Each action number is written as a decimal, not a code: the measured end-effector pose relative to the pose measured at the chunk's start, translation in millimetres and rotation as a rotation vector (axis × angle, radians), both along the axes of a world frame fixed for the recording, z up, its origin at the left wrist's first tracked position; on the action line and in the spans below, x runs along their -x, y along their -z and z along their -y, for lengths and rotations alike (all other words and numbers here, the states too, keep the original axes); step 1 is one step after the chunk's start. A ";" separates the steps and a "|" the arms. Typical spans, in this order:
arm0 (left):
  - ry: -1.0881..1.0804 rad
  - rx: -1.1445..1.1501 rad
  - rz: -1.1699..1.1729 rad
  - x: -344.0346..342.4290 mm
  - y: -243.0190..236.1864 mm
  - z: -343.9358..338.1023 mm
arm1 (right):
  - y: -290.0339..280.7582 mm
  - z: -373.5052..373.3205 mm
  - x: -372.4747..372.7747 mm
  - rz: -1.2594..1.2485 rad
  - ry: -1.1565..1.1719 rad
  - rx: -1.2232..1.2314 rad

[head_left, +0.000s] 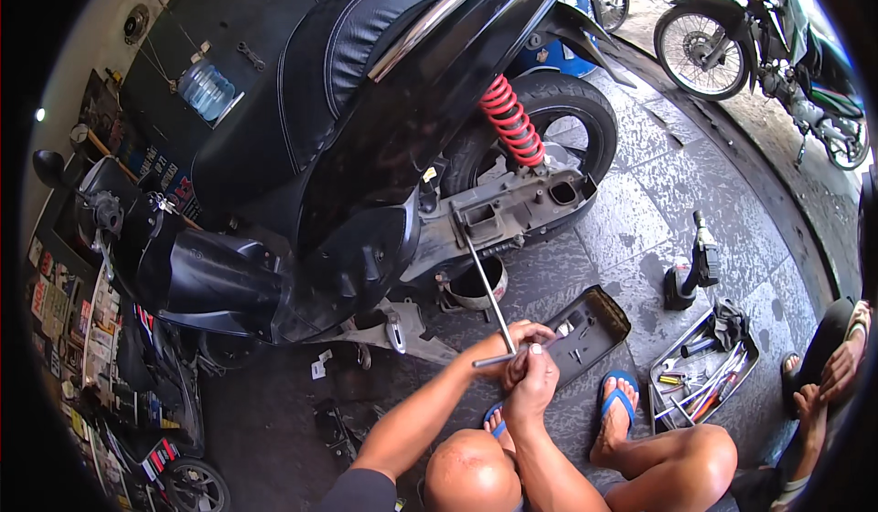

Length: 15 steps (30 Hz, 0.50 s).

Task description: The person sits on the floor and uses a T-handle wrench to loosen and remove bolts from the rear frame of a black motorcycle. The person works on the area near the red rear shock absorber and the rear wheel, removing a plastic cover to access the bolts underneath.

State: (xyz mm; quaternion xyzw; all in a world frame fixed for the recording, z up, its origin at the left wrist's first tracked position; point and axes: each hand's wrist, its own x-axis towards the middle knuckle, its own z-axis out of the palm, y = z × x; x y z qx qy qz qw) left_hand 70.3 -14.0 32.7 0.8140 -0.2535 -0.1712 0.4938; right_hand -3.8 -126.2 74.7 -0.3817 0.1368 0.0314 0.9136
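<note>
Head view showed both my hands closed on a long metal tool (489, 286), which slanted across the middle, on the near side of a black scooter (366, 164). My left hand (523, 336) was wrapped around its near end, close to where a short bar (492, 361) crossed it. My right hand (533, 379) was clenched just beside, on the same end, though part of that hold was hidden. The tool reached far and a bit left, and its tip came to the open engine case (517, 206), on the near side of the rear wheel (604, 128). I could not tell how well it sat there. If it sat badly, I think a hard, crooked pull could have made it slip, and then I might have hurt my hands or scratched the case. A slip could also have bumped the black pan (602, 322), just right of my hands, and spilled the small bits (576, 355) in it.
</note>
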 end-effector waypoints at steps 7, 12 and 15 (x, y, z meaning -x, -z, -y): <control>-0.112 0.768 -0.596 -17.0 -12.8 -43.7 | 4.9 -4.4 4.1 -0.177 -0.260 -0.380; -0.228 0.644 -0.880 -21.3 -27.6 -32.6 | 42.4 -24.6 -2.6 0.264 -0.052 0.483; -0.294 0.438 -0.889 -19.9 -22.4 -39.1 | 40.0 -25.9 -0.9 0.358 -0.051 0.572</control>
